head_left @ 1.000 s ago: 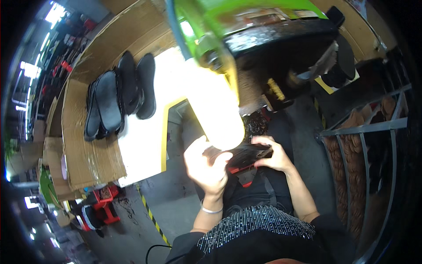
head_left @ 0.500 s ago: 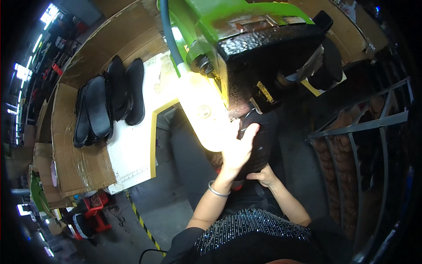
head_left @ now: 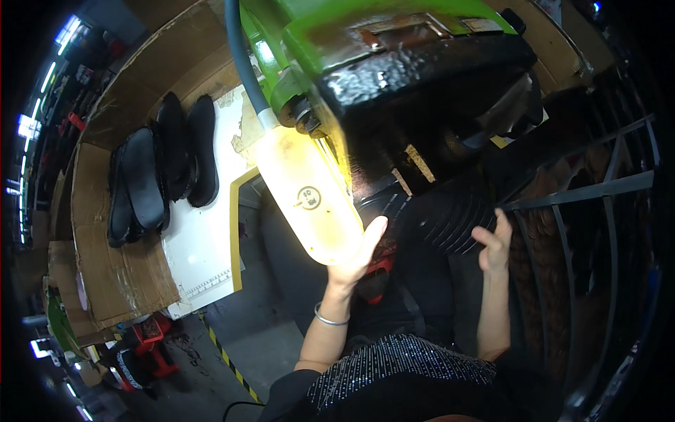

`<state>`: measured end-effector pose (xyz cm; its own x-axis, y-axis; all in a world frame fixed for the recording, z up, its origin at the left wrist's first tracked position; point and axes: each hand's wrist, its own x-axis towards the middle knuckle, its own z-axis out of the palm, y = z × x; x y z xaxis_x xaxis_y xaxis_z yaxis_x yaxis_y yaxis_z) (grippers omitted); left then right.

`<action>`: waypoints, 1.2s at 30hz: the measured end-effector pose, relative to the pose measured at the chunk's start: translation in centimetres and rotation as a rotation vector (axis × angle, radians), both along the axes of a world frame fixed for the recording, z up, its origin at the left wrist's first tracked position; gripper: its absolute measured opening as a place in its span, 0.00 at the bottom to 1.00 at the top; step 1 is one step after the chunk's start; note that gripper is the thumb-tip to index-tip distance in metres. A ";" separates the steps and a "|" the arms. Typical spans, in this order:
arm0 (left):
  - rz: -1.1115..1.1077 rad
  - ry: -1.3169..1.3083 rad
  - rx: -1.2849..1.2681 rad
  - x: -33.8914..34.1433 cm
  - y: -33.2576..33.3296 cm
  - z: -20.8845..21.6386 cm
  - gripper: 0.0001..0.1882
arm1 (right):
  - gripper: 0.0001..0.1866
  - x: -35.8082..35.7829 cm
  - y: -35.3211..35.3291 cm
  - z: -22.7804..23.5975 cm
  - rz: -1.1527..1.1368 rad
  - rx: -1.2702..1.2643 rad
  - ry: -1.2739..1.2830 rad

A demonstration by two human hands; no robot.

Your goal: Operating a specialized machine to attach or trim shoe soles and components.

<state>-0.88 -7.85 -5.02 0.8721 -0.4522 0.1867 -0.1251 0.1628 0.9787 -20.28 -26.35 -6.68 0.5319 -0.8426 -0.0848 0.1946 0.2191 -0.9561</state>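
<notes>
A black shoe with curved pale lines across it (head_left: 460, 224) lies crosswise beneath the dark head of a green machine (head_left: 415, 77). My right hand (head_left: 495, 246) is at the shoe's right end, thumb and fingers bent around its edge. On the other side, my left hand (head_left: 355, 261) has its thumb raised against the shoe's left part. The glowing yellow-white lamp (head_left: 309, 197) covers most of my left fingers. The spot where shoe and machine meet is in dark shadow.
At left, several black soles or slippers (head_left: 144, 176) lie in an open cardboard box (head_left: 105, 281) beside a white tabletop with a yellow edge (head_left: 235, 232). A metal rack (head_left: 583, 193) with brown items stands at right. Black-yellow tape (head_left: 228, 362) marks the floor.
The shoe has turned from pointing toward me to lying crosswise. My right hand has swung right and away from me with its end; my left hand has come slightly left and nearer.
</notes>
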 end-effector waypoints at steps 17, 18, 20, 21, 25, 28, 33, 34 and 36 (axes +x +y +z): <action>-0.044 0.386 -0.182 4.2 14.6 -3.6 0.11 | 0.23 13.0 2.9 7.6 0.478 -0.362 0.017; -0.192 0.357 -0.063 4.1 15.8 -4.7 0.12 | 0.25 13.4 3.1 7.4 0.480 -0.459 0.010; -0.417 0.407 0.193 3.9 16.1 -4.6 0.15 | 0.28 14.7 3.7 6.7 0.495 -0.605 -0.030; -0.523 0.417 0.263 3.7 14.4 -3.8 0.17 | 0.31 15.1 4.0 6.8 0.451 -0.665 -0.047; -0.381 0.099 0.211 3.0 5.2 0.5 0.20 | 0.37 15.4 5.2 5.9 0.405 -0.722 -0.140; -0.200 0.022 0.037 2.5 2.1 0.8 0.19 | 0.35 13.6 6.1 3.5 0.268 -0.410 -0.078; -0.073 0.010 -0.008 0.1 1.8 -2.1 0.17 | 0.25 4.5 7.3 -7.6 0.878 0.145 0.206; -0.076 0.015 -0.001 -0.2 2.2 -2.3 0.17 | 0.23 2.9 7.6 -9.2 0.880 0.187 0.275; -0.092 -0.001 0.012 -0.4 2.5 -2.2 0.20 | 0.22 -0.1 6.9 -10.3 0.737 0.350 0.214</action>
